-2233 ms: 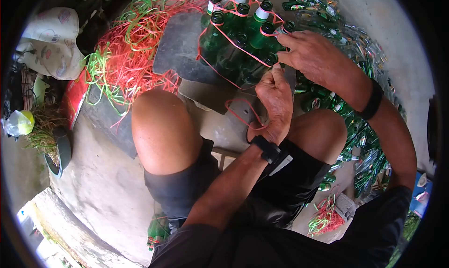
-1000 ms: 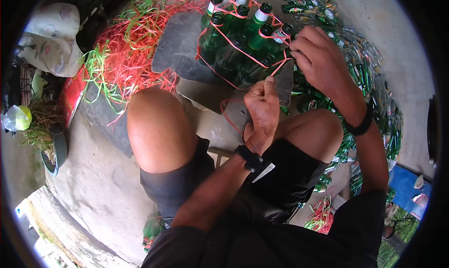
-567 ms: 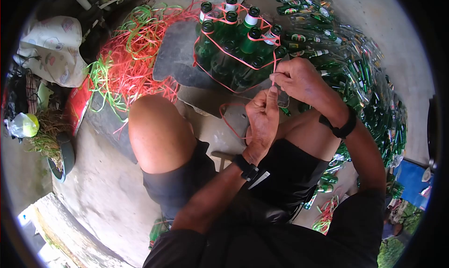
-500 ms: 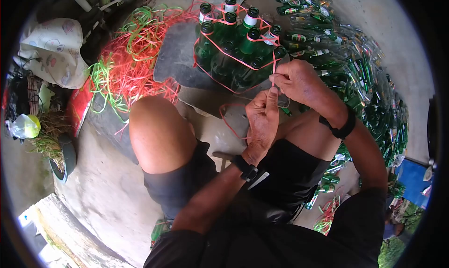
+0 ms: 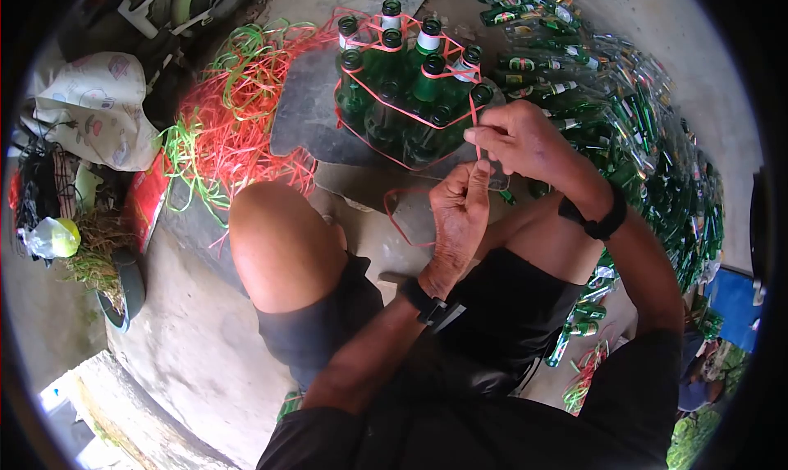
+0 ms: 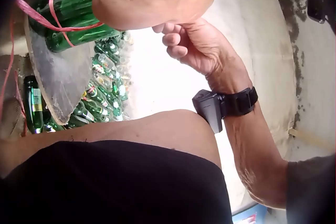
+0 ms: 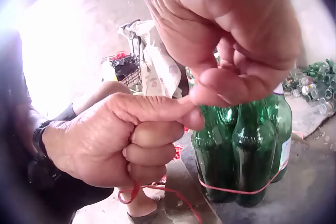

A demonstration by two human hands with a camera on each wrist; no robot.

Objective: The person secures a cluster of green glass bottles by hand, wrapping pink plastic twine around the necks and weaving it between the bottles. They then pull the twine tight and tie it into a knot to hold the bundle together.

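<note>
Several green glass bottles (image 5: 427, 88) stand upright in a tight cluster on a dark grey slab (image 5: 312, 100). Pink-red plastic twine (image 5: 402, 107) loops between their necks, and another band circles their lower bodies (image 7: 236, 190). My left hand (image 5: 461, 211) pinches the twine between thumb and forefinger at the near right corner of the cluster. From its curled fingers a loose tail (image 7: 178, 193) hangs down. Just above, my right hand (image 5: 525, 142) pinches the same strand, which runs up to the nearest right bottle neck. In the right wrist view the fingertips of both hands meet, hiding the pinched twine.
A heap of red and green twine (image 5: 238, 125) lies left of the slab. Many green bottles (image 5: 640, 142) are piled on the right. My bare knees (image 5: 283, 248) flank the near side. A pot with dry grass (image 5: 123, 289) and a pale printed bag (image 5: 98, 109) are far left.
My right hand has left the near right bottle neck and come down and back to the left hand, drawing the strand along. Since half a second ago, both hands have kept their pinch.
</note>
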